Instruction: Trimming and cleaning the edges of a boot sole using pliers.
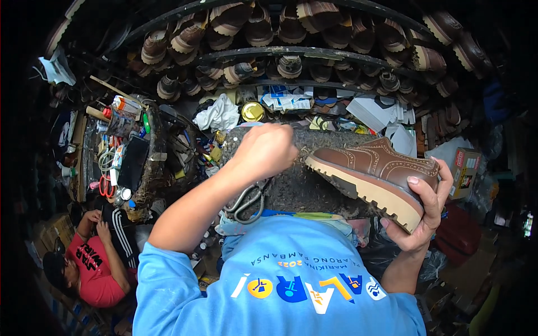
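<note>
Apparently, left grip clenched; right holds shoe.

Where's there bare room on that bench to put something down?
Mainly the middle of the dark bench top, bordered in view by the left hand, the grey looped tool and the brown shoe in the right hand. Beyond its far edge it's crowded: white cloth, yellow tin, papers.
</note>
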A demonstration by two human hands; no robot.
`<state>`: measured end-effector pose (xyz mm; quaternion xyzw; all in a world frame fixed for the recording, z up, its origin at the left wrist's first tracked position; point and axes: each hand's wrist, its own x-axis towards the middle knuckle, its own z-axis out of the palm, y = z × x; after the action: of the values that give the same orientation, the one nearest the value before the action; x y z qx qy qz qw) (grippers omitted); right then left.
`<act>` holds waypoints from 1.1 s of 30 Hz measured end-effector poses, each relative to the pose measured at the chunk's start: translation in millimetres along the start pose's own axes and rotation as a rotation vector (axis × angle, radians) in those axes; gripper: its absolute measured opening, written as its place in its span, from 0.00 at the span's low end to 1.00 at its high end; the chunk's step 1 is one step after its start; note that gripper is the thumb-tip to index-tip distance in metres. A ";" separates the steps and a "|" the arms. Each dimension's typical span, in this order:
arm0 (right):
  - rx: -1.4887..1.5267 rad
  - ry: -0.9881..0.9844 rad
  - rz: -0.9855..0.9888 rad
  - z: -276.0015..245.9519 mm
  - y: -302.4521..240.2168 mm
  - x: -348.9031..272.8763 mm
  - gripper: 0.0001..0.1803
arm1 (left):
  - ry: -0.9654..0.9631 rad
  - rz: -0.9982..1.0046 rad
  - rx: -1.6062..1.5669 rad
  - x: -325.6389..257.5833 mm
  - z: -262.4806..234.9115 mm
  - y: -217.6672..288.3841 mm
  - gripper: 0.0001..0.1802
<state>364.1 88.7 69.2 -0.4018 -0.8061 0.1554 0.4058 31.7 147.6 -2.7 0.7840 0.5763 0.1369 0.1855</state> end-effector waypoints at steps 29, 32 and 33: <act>0.050 0.017 0.275 -22.9 34.9 -34.2 0.46 | 0.029 -0.054 0.357 -182.1 33.3 -4.1 0.21; 0.092 0.073 0.253 -19.3 34.0 -36.8 0.46 | -0.041 -0.171 0.240 -187.2 32.9 -3.3 0.24; 0.092 0.082 0.252 -18.0 32.9 -36.7 0.46 | -0.077 -0.215 0.242 -180.7 28.7 -3.4 0.26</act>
<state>408.1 79.6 42.0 -0.4869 -0.7241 0.2252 0.4335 -12.8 -27.8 -30.0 0.7390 0.6617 0.0154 0.1252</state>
